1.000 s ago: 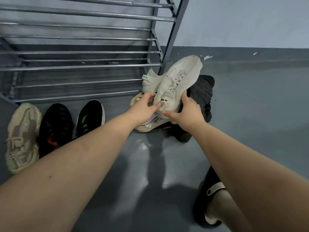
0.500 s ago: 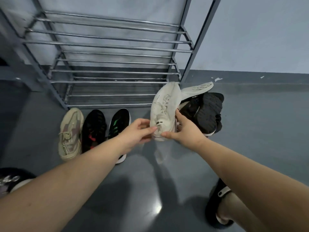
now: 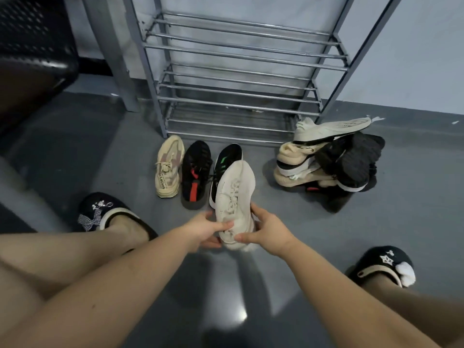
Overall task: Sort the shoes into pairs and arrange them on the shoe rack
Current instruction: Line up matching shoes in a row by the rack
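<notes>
Looking down, we are seeing a smooth grey floor [image 3: 414, 222] that is catching a dull shine near our knees, and a pale wall [image 3: 414, 59] running behind it with a darker grey band along its foot. A metal shoe rack [image 3: 241, 71] is standing against that wall, its bar shelves carrying no shoes. A dark perforated object [image 3: 32, 46] is filling the upper left corner; we cannot tell what it is.

We are wearing dark slippers: the left slipper [image 3: 105, 214] is showing a checked bow, the right slipper [image 3: 384, 264] a pale star shape.

Three shoes are lying side by side on the floor in front of the rack, toes toward it: a beige sneaker [image 3: 169, 167], a black shoe with a red stripe [image 3: 195, 174], and a black shoe with green stripes [image 3: 227, 156]. To the right, near the rack's right leg, a heap of shoes [image 3: 326, 162] is lying jumbled, pale ones and black ones stacked on each other.

We are holding a white sneaker [image 3: 234, 194] between both hands, its toe pointing toward the rack and partly covering the green-striped shoe from our view. Our left hand [image 3: 203, 229] is gripping its heel end from the left, thumb lying across the top. Our right hand [image 3: 268, 229] is gripping the same end from the right, fingers curled round the side.
</notes>
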### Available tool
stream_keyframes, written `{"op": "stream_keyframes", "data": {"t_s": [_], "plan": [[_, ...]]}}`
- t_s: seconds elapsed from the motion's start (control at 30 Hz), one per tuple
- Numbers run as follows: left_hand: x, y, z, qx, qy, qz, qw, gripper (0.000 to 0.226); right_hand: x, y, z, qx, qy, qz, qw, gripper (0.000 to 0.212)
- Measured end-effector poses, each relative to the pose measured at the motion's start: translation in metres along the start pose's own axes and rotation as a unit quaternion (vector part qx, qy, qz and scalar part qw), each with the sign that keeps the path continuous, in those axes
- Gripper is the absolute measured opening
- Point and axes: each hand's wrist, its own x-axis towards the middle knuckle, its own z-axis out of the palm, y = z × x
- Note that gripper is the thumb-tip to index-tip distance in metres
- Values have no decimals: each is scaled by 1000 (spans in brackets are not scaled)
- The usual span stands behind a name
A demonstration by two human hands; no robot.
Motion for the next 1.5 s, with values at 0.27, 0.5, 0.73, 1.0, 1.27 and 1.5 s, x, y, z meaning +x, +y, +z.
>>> {"op": "stream_keyframes", "data": {"t_s": [0.27, 0.5, 0.73, 1.0, 1.27, 1.5], "plan": [[0, -12, 3, -30, -34, 9, 999, 19, -11, 12, 7, 80, 32, 23, 996, 85], [20, 3, 20, -36, -50, 58, 996, 32, -4, 24, -4, 200, 93, 49, 974, 58], [50, 14, 44, -21, -45, 91, 995, 45, 20, 40, -28, 188, 137, 73, 970, 59], [100, 31, 60, 40, -22, 87, 995, 59, 74, 49, -45, 86, 159, 122, 976, 60], [144, 57, 55, 72, 30, 76, 994, 82, 125, 45, -70, 131, 121, 146, 973, 65], [141, 71, 50, 351, 59, 86, 930, 89, 100, 54, -75, -129, 68, 223, 964, 75]]}}
